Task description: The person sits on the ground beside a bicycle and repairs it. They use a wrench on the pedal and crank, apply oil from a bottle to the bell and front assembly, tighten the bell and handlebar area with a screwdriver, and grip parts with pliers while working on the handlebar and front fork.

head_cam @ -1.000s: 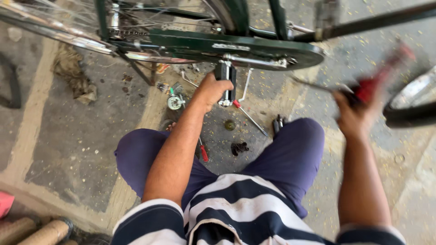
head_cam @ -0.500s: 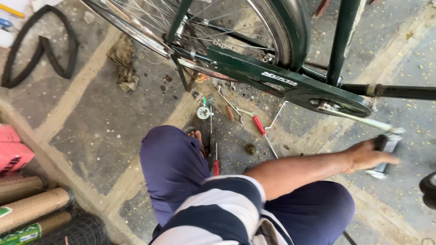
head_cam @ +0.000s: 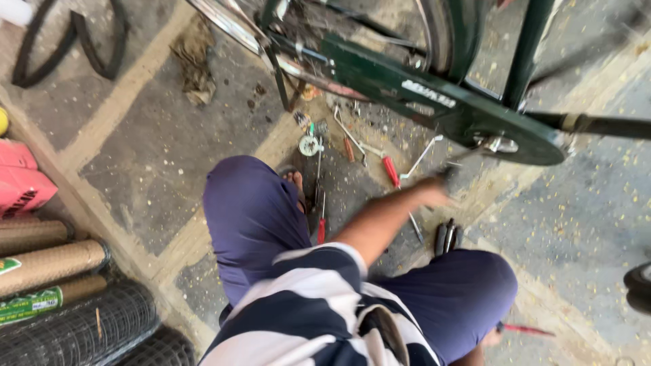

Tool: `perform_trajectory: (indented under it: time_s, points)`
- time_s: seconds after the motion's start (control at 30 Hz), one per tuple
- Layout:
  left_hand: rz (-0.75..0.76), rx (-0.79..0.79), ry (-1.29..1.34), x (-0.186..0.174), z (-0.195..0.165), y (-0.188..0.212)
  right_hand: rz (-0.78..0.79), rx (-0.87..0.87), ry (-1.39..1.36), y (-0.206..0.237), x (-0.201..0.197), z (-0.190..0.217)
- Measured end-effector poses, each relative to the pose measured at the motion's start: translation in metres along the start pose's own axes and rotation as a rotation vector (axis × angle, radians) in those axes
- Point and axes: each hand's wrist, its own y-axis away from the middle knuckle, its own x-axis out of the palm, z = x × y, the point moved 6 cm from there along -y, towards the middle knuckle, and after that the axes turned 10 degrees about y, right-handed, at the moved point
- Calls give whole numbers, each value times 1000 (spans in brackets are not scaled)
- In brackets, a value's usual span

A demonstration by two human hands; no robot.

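I squat beside a dark green bicycle, its chain guard (head_cam: 434, 102) just ahead of me. My left hand (head_cam: 430, 191) reaches out low over the ground and is blurred by motion, with something dark at its fingertips that I cannot make out. It hovers by a red-handled screwdriver (head_cam: 391, 171) and a bent metal spanner (head_cam: 420, 156). Only a sliver of my right hand (head_cam: 488, 337) shows behind my right knee, closed on a thin red-handled tool (head_cam: 525, 330).
Loose tools lie between my knees: dark pliers (head_cam: 447, 237), a second red screwdriver (head_cam: 321, 229), a small round tin (head_cam: 310, 144). The crank arm (head_cam: 597, 125) sticks out to the right. Wire mesh rolls (head_cam: 74, 325), a pink package (head_cam: 20, 179) and a rubber strip (head_cam: 74, 41) sit at left.
My view has swung left and downward. My left hand has come back from the far right, where it held a pedal, and now sweeps low over the tools near the chain guard.
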Motion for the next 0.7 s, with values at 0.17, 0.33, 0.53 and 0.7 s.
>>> perform_trajectory:
  time_s: [0.17,0.33,0.53,0.7]
  points:
    - [104,227,88,72,-41,-12,142,-29,76,-11,24,18]
    - [-555,459,300,-30,51,25,257,-54,138,-28,48,20]
    - [-1191,-541,-25,-142,227,92,322,-36,194,-49,56,8]
    - [-1132,-581,-208,-200,257,93,321,10,186,-64,57,-7]
